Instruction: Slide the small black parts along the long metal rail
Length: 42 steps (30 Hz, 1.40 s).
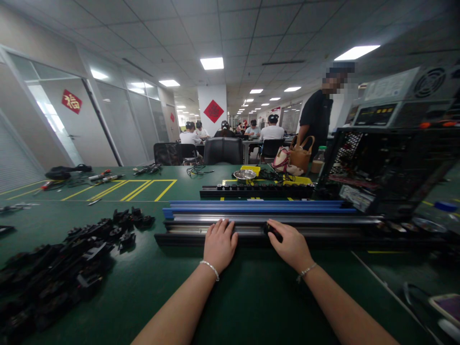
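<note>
My left hand (220, 243) lies with its fingers stretched over a long black rail (187, 238) with a silver channel, touching it from the near side. In my right hand (292, 243) a small black part (273, 232) is pinched between thumb and fingers, at the same rail; the palm hides much of it, and its exact kind does not show. Directly behind, a silver strip (316, 220) and a blue rail (258, 207) run parallel. Farther back stands another black rail (212, 193) bearing a row of small black parts.
A pile of black plastic parts (68, 268) spreads across the left of the green table (247, 302). An open computer case (388, 163) stands at the right. A metal dish (245, 175), yellow trays (297, 180) and cables (199, 169) lie at the back. A person (316, 115) stands beyond.
</note>
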Each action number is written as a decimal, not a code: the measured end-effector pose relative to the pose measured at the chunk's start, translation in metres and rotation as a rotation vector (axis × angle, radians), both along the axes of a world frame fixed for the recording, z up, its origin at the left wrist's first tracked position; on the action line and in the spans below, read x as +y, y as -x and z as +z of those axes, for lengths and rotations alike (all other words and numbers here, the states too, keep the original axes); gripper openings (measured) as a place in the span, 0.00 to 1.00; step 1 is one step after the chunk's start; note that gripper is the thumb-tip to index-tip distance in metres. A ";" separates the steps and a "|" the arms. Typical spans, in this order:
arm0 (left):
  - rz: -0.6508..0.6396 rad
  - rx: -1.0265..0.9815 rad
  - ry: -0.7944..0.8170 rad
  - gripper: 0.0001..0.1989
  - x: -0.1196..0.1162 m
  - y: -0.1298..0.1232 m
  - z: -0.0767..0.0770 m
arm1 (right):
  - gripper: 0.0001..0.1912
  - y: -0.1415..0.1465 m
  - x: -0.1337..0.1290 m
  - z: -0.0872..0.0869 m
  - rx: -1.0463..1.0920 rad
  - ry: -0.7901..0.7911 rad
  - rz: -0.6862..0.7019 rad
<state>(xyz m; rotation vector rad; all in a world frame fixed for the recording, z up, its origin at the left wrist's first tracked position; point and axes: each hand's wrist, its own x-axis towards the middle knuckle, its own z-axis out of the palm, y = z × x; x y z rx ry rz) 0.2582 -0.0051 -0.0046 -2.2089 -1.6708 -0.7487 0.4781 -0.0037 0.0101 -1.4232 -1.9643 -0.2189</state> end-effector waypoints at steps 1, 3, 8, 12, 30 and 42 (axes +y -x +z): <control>0.000 0.000 -0.002 0.20 0.000 0.000 0.000 | 0.18 0.000 0.000 0.000 0.004 0.001 0.005; 0.001 0.002 -0.009 0.19 0.000 0.000 0.000 | 0.18 0.000 0.000 0.000 0.013 0.000 0.013; 0.002 0.007 -0.014 0.19 0.000 0.000 0.000 | 0.18 0.000 -0.001 0.001 0.013 0.011 0.014; 0.003 0.018 -0.011 0.19 0.001 0.000 -0.001 | 0.19 -0.001 0.000 0.001 -0.004 0.022 0.016; 0.001 0.008 -0.018 0.19 0.000 0.000 0.000 | 0.21 0.014 -0.003 -0.005 -0.015 0.034 0.142; -0.003 0.009 -0.022 0.19 -0.001 -0.001 0.001 | 0.23 0.018 -0.006 -0.004 -0.017 0.079 0.177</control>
